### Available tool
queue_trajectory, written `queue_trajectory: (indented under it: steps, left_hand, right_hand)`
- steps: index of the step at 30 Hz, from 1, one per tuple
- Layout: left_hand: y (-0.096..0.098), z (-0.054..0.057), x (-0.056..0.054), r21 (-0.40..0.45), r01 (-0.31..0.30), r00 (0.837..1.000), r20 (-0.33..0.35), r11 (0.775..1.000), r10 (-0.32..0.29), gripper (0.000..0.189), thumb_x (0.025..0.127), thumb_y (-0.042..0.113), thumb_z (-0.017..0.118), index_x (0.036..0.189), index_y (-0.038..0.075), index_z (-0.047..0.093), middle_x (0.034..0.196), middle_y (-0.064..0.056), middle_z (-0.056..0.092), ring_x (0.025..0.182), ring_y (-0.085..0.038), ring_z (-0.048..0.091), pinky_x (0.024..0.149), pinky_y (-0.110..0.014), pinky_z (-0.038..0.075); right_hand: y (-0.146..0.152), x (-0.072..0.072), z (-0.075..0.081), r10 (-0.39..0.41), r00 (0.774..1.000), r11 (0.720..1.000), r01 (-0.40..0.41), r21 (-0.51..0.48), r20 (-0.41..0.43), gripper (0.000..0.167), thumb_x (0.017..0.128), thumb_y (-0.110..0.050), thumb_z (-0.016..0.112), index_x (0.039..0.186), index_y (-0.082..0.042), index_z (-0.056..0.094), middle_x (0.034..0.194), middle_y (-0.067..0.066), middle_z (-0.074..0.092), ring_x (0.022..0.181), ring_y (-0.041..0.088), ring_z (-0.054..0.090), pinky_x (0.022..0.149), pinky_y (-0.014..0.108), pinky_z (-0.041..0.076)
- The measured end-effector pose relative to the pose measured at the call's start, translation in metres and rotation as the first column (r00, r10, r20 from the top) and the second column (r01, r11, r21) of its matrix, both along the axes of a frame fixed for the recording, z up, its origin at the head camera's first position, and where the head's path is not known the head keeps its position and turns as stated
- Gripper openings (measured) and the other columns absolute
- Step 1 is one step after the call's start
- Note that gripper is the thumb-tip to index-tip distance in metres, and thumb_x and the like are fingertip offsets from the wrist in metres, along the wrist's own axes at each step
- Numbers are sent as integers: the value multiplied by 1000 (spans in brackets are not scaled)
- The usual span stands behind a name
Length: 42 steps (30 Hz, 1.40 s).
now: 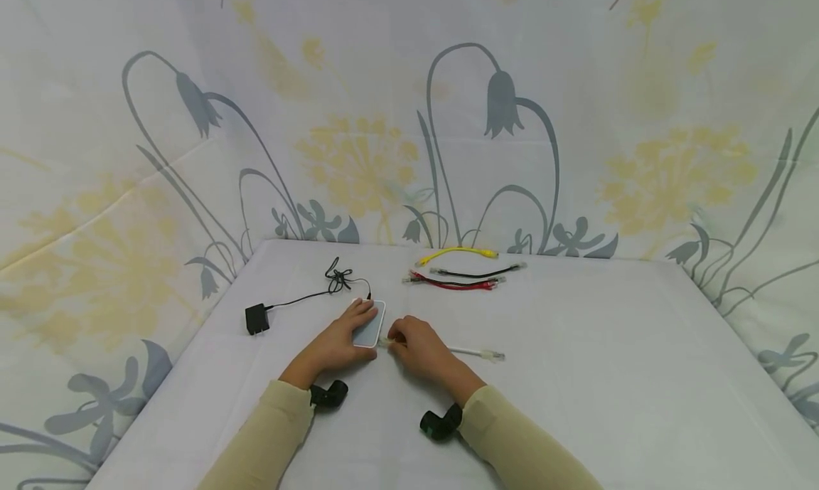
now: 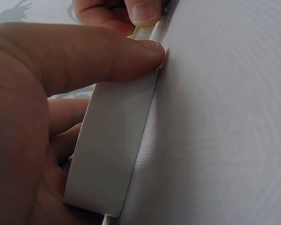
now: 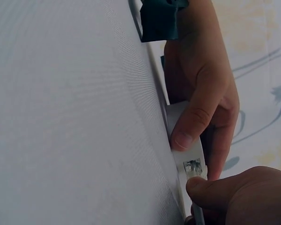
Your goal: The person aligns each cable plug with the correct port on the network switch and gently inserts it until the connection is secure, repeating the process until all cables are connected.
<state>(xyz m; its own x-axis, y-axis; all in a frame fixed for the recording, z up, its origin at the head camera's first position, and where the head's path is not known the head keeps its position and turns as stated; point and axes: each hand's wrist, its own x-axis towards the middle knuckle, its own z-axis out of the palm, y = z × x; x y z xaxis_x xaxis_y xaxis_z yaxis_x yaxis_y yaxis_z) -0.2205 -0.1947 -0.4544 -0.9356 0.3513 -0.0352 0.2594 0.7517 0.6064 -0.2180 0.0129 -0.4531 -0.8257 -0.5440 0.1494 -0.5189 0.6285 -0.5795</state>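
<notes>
A small flat white network box (image 1: 369, 332) with a grey top lies on the table in the head view. My left hand (image 1: 335, 342) grips it, thumb against the near side wall and fingers over the top. My right hand (image 1: 419, 348) pinches the clear plug (image 3: 194, 172) of a white network cable (image 1: 473, 352) between thumb and fingers. In the right wrist view, the plug sits right at a port in the box's side wall, close to the left thumb (image 3: 189, 133). The cable's other plug (image 1: 493, 355) lies on the table to the right.
A black power adapter (image 1: 257, 319) lies at the left, its coiled thin cord (image 1: 338, 280) running to the box's far edge. Behind the right hand lie short yellow (image 1: 457, 250), black (image 1: 480, 273) and red (image 1: 457, 286) network cables. A flowered curtain (image 1: 397, 106) hangs behind the table.
</notes>
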Motion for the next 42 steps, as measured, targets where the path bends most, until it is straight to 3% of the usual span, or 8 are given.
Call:
queue_trajectory:
  steps: [26, 36, 42]
  left_hand:
    - [1, -2, 2, 8, -10, 1000, -5, 1000, 10, 81, 79, 27, 75, 150, 16, 38, 162, 1, 24, 152, -27, 9, 114, -56, 26]
    - [1, -4, 0, 2, -11, 1000, 5, 1000, 11, 82, 79, 26, 75, 151, 16, 37, 162, 1, 23, 152, -26, 8, 115, -55, 24]
    - [1, -3, 1, -2, -12, 1000, 7, 1000, 13, 82, 79, 27, 75, 151, 17, 37, 162, 1, 23, 152, -26, 8, 115, -56, 25]
  right_hand:
    - [2, -18, 12, 86, 996, 982, -82, 172, -16, 14, 93, -25, 64, 100, -14, 71, 91, -3, 64, 84, 11, 59, 78, 29, 49]
    - [4, -34, 22, 63, 997, 967, -52, 250, -36, 15, 93, -26, 64, 102, -16, 70, 102, 2, 64, 94, 18, 63, 85, 36, 51]
    - [4, -46, 26, 52, 996, 960, -31, 277, -66, 15, 93, -25, 64, 104, -17, 71, 103, 1, 63, 91, 18, 61, 84, 37, 50]
